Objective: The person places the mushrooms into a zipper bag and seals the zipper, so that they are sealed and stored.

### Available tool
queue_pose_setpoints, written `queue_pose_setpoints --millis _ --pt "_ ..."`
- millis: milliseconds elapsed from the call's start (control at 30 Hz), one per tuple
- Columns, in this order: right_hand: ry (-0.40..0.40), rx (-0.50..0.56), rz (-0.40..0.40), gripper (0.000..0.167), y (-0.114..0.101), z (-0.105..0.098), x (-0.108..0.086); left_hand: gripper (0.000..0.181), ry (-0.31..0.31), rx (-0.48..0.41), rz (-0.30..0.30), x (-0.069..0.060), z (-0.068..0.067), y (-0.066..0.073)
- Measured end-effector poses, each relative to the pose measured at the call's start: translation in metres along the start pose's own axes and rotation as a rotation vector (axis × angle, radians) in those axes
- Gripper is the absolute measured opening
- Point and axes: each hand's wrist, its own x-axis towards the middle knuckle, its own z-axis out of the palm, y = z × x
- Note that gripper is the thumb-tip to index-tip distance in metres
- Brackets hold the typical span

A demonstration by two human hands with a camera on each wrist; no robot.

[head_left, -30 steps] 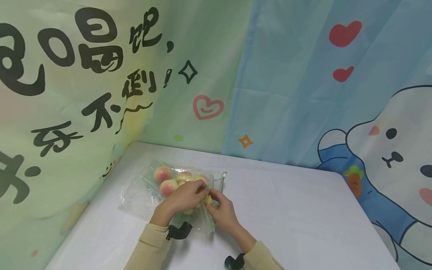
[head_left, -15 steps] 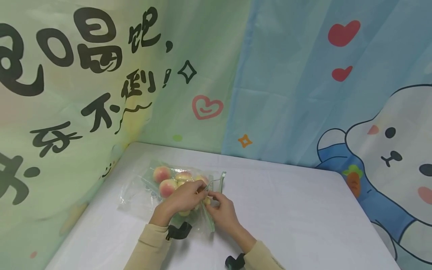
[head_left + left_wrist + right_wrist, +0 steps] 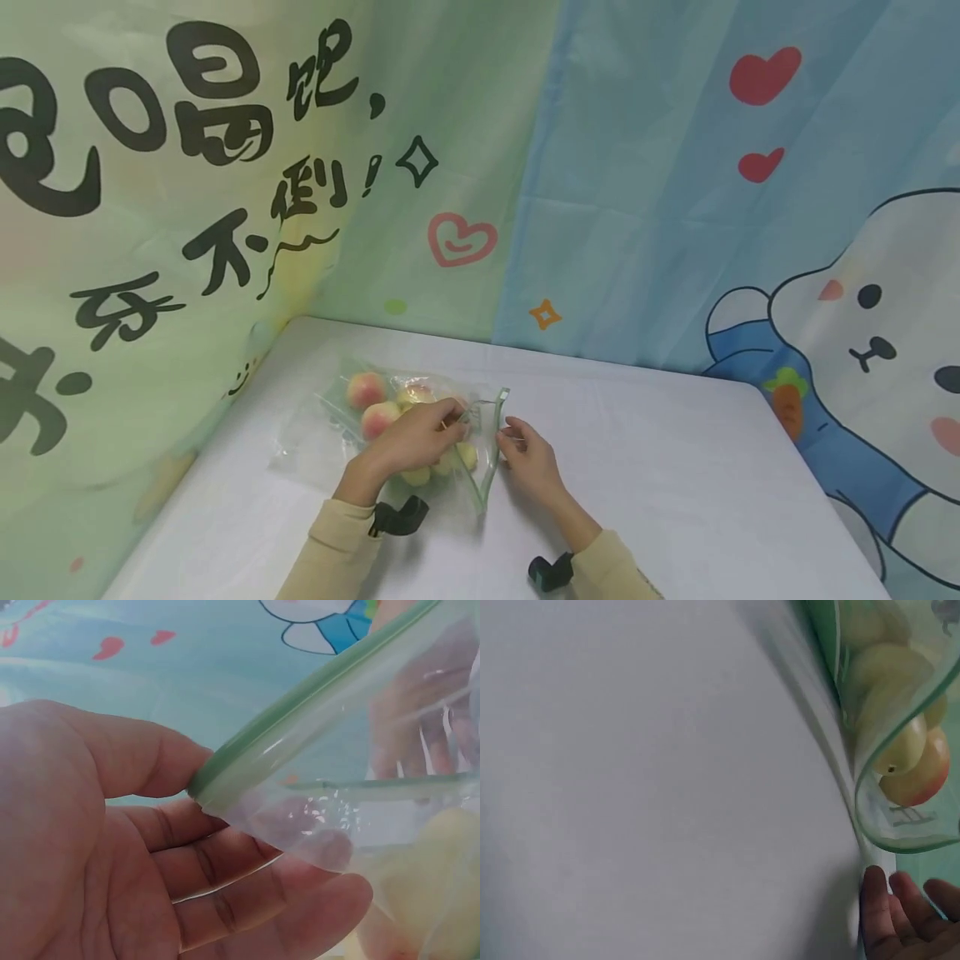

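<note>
A clear zip bag [image 3: 330,433] with a green zip rim lies on the left of the table. Several yellow-and-red peaches [image 3: 380,418] are inside, also visible as peaches [image 3: 896,742] through the bag's gaping mouth. My left hand [image 3: 420,435] pinches one end of the green rim [image 3: 300,705] between thumb and index finger; its other fingers lie behind the plastic in the left wrist view. My right hand [image 3: 531,462] is just right of the bag's mouth, its fingers [image 3: 877,900] loosely bent and spread beside the rim. Nothing shows gripped in it.
The white table [image 3: 675,467] stretches to the right of the hands. A printed cloth [image 3: 637,208] hangs behind the table and along its left side. Dark wrist cameras [image 3: 401,515] sit by both sleeves.
My right hand has come away from the left hand, moving right off the bag's rim. The green mouth now gapes wider. My left hand stays almost in place, holding the bag.
</note>
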Motion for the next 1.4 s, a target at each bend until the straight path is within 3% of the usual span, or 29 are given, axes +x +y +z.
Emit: queue_pose_setpoints --millis 167,333,400,500,633,833,933,1033,1133,1200,1267,1400 --pt "0.013 0.07 0.106 0.049 -0.007 -0.006 0.01 0.023 -0.024 -0.008 0.007 -0.001 0.003 0.005" --pt "-0.062 0.299 0.295 0.067 -0.026 -0.009 0.024 0.016 -0.049 0.044 0.037 0.0 0.01 0.012" --pt "-0.072 0.315 0.361 0.063 -0.034 -0.008 0.028 0.013 -0.071 0.053 0.054 0.001 0.017 0.015" --pt "-0.029 0.234 0.365 0.047 -0.041 -0.01 0.028 0.013 -0.109 0.049 0.083 0.001 0.031 0.02" --pt "0.027 0.126 0.232 0.034 -0.044 -0.017 0.021 0.018 -0.138 0.017 0.113 0.0 0.04 0.025" --pt "0.016 0.039 0.015 0.028 -0.057 -0.036 0.017 0.02 -0.1 0.06 0.131 -0.003 0.035 0.034" --pt "0.009 -0.025 -0.095 0.025 -0.069 -0.048 0.019 0.016 -0.021 0.05 0.143 0.002 0.024 0.041" --pt "-0.02 -0.057 -0.213 0.024 -0.087 -0.057 0.023 0.013 0.123 0.056 0.164 0.01 0.008 0.05" --pt "-0.059 -0.082 -0.305 0.024 -0.105 -0.068 0.028 0.01 0.292 0.14 0.21 0.024 -0.008 0.06" --pt "-0.081 -0.097 -0.356 0.025 -0.117 -0.075 0.03 0.012 0.374 0.206 0.255 0.036 -0.019 0.067" --pt "-0.093 -0.125 -0.391 0.027 -0.128 -0.082 0.033 0.015 0.411 0.263 0.287 0.046 -0.029 0.075" --pt "-0.106 -0.176 -0.451 0.028 -0.147 -0.095 0.038 0.021 0.424 0.24 0.304 0.057 -0.044 0.089"
